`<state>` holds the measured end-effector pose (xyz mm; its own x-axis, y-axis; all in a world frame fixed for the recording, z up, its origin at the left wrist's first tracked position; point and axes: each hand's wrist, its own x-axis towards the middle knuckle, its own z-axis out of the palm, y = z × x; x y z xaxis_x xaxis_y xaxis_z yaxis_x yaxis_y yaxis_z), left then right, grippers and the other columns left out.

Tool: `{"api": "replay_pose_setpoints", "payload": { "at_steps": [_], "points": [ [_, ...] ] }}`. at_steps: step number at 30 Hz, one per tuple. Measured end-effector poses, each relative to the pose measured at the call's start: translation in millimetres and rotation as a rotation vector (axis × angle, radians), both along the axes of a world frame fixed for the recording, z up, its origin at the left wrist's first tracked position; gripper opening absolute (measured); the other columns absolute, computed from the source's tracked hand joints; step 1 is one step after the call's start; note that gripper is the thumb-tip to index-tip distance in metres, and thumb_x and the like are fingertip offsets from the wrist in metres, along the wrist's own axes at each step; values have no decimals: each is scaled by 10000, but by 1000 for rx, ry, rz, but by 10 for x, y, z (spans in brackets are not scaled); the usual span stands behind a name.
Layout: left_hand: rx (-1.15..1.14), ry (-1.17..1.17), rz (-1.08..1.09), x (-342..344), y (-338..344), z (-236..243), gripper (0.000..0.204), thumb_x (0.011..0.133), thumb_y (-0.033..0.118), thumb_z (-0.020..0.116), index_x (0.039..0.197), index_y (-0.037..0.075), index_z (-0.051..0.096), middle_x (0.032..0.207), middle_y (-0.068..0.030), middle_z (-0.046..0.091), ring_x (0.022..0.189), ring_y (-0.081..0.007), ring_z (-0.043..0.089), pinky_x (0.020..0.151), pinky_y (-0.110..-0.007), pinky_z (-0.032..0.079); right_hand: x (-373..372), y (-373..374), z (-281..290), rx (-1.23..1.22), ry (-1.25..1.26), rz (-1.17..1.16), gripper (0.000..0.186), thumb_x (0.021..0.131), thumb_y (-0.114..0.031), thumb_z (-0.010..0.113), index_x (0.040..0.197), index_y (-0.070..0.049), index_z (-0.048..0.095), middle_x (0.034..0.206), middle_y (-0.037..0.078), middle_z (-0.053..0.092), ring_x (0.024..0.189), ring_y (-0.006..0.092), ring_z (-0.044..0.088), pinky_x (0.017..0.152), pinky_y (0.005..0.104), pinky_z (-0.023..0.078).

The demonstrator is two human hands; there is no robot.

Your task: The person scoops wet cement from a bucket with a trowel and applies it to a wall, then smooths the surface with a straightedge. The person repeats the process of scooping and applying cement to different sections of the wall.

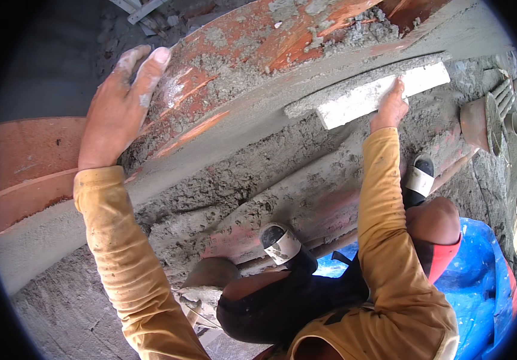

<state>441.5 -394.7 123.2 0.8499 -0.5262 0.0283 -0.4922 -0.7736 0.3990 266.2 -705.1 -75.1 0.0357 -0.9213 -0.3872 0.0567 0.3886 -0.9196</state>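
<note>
My right hand [393,108] is closed around a long white plastering float [354,108], which is held against the curved band of smooth grey mortar [246,105]. Wet mortar clings along the float's upper edge. My left hand [119,105] rests open on top of the reddish-orange curved ledge [189,99], thumb spread from the fingers, with pale mortar on the fingertips. Some of its fingers are out of sight behind the palm. Rough mortar is smeared over parts of that ledge.
Below the band runs a mortar-covered ledge [252,204], where my sandalled feet [282,243] stand. A bucket [477,126] sits at the right and another dark bucket [210,273] near my left knee. A blue tarp [468,288] lies at the lower right.
</note>
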Motion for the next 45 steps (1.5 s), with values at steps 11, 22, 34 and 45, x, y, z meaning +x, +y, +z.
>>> {"api": "replay_pose_setpoints", "payload": {
  "at_steps": [11,22,34,45],
  "points": [
    [-65,-92,-5,-52,-110,-281,686,876,562,439,1179,-47,530,1209,-222,528,1152,-314,480,984,-356,333,311,2267,-2102,521,87,188,806,867,-488,493,1356,79,194,1395,236,292,1275,296,331,1036,362,305],
    [-15,-143,-10,-21,21,-275,636,877,548,442,1187,1,534,1200,-214,532,1149,-346,480,978,-383,341,-240,1395,-1263,293,108,273,579,923,-343,475,1299,70,320,1360,184,394,1256,243,371,1023,345,300],
    [-33,-162,-4,-75,-67,-279,678,849,584,458,1203,10,527,1194,-225,536,1143,-354,485,975,-376,349,104,2301,-2072,685,-80,297,931,825,-476,598,1388,30,55,1431,214,171,1311,326,248,992,522,349],
    [-431,-526,-354,-413,132,-205,371,802,226,658,1106,33,572,1077,-165,595,1005,-288,569,875,-370,436,-990,1514,-1508,353,60,347,489,831,-389,634,1120,-37,456,1121,87,517,987,219,499,823,383,429]
  ]
}}
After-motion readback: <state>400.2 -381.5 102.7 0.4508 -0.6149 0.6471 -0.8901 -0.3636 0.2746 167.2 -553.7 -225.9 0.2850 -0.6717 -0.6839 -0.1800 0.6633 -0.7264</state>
